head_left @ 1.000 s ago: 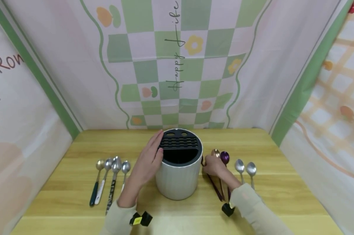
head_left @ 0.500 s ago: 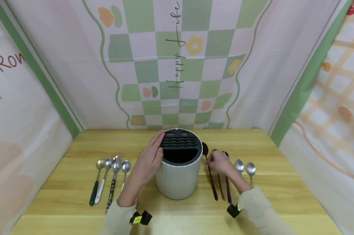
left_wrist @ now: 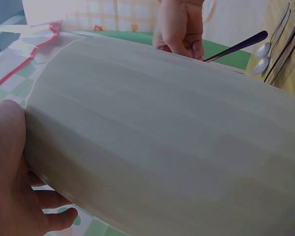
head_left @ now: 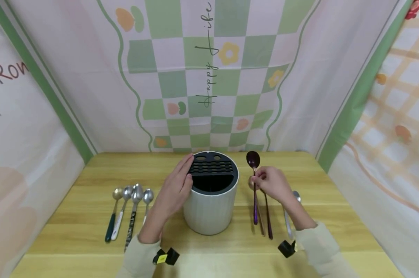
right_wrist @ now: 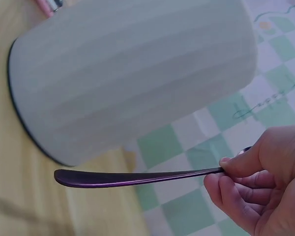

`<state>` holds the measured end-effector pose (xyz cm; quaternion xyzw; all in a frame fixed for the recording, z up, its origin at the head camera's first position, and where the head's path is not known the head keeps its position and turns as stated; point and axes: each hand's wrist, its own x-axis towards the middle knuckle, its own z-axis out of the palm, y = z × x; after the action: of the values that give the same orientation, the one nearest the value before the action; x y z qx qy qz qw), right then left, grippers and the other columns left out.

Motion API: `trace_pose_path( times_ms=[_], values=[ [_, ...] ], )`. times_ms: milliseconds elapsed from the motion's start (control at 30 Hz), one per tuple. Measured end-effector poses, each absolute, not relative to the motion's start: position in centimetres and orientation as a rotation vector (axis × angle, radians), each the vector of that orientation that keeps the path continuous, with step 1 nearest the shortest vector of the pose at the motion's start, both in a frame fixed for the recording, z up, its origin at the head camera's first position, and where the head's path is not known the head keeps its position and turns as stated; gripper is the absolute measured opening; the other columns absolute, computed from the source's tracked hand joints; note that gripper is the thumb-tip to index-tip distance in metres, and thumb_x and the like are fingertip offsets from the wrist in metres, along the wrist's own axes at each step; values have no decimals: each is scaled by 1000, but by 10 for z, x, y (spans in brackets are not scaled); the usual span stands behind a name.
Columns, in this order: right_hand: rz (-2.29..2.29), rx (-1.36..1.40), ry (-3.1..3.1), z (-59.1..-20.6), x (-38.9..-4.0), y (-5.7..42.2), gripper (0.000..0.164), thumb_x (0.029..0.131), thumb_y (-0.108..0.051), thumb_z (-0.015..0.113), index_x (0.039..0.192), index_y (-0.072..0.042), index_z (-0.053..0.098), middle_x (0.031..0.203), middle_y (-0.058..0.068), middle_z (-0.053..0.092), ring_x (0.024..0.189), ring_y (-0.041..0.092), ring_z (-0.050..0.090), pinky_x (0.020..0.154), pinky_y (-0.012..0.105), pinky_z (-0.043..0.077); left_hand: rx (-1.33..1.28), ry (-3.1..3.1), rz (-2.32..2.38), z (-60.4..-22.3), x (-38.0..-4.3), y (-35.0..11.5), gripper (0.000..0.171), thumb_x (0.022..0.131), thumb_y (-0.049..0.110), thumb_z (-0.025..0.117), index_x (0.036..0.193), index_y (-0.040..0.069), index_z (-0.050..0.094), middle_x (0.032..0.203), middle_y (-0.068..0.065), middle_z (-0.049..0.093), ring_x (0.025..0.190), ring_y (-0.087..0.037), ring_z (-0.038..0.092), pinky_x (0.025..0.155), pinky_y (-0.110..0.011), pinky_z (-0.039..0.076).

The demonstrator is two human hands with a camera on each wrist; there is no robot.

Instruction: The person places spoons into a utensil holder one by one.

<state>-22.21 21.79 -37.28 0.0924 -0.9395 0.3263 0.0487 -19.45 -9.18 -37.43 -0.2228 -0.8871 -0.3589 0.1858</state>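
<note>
A purple spoon (head_left: 253, 159) is pinched by the thumb and fingertips of my right hand (head_left: 273, 183), bowl upward and handle downward. In the right wrist view its glossy purple handle (right_wrist: 137, 178) points away from the fingers. My left hand (head_left: 174, 189) rests with extended fingers along the rim of a pale ribbed utensil holder (head_left: 209, 216), whose black lid has slots, round holes and a half-round opening. Below the right hand lie a copper-coloured spoon (head_left: 252, 182) and a dark reddish spoon (head_left: 268, 220), its bowl hidden by that hand.
Left of the holder, several spoons lie in a row, among them a green-handled one (head_left: 111, 226) and a black-patterned one (head_left: 131, 224). Silver spoons (head_left: 288, 223) lie under and beside the right forearm. A patterned cloth (head_left: 209, 77) hangs behind the wooden table (head_left: 91, 185).
My right hand has left the dark spoon lying right of the holder, moved right, and picked up the purple spoon, lifting it. My left hand stays on the holder.
</note>
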Motion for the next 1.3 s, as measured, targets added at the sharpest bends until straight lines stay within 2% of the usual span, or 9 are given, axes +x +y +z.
trace_pose_path(
  times_ms=[167,367,533,667,800,900,1133,1300],
  values=[
    [1008,275,-2802,-357,-214,215,13,93,-11,66,84,-2,66,74,10,72,60,13,64,48,23,47,-625,-2504,-1014,-374,-194,-92,53,102,15,39,154,5,35,163,-6,32,148,-27,36,120,-44,33],
    [997,283,-2760,-335,-203,208,12,94,-11,65,87,-1,66,79,12,73,68,13,66,56,24,50,-632,-2496,-1000,-372,-193,-92,53,101,14,40,152,3,37,162,-8,34,146,-28,38,120,-44,34],
    [976,299,-2717,-318,-195,204,12,94,-12,65,86,-3,67,80,11,73,73,19,69,66,29,53,-633,-2498,-991,-371,-193,-92,53,101,14,40,153,3,37,161,-8,35,147,-27,38,120,-43,34],
    [973,285,-2688,-307,-188,201,11,95,-13,64,90,-3,67,85,11,74,77,23,72,74,38,58,-628,-2500,-991,-371,-194,-92,53,100,14,40,152,3,37,161,-8,35,146,-28,38,120,-43,34],
    [977,296,-2654,-295,-182,197,11,96,-13,64,92,-3,67,87,11,74,75,18,71,73,31,58,-620,-2500,-1001,-372,-194,-91,53,100,14,41,152,3,37,161,-9,35,146,-28,38,120,-43,34],
    [979,318,-2636,-286,-179,195,11,96,-13,65,91,-4,67,85,10,74,73,15,69,67,21,54,-612,-2504,-1012,-373,-193,-90,53,101,13,40,153,4,36,161,-8,35,147,-28,37,120,-43,34],
    [977,391,-2551,-266,-176,188,10,95,-10,66,89,-2,66,81,12,73,71,16,69,62,15,51,-614,-2497,-1017,-370,-192,-89,53,100,13,40,152,3,37,161,-8,35,146,-28,38,120,-44,35],
    [983,410,-2515,-254,-174,181,11,94,-12,67,88,-3,67,82,11,74,70,12,69,64,12,51,-611,-2504,-1017,-372,-193,-89,53,101,13,40,153,3,37,162,-7,34,147,-28,37,120,-44,35]
  ],
)
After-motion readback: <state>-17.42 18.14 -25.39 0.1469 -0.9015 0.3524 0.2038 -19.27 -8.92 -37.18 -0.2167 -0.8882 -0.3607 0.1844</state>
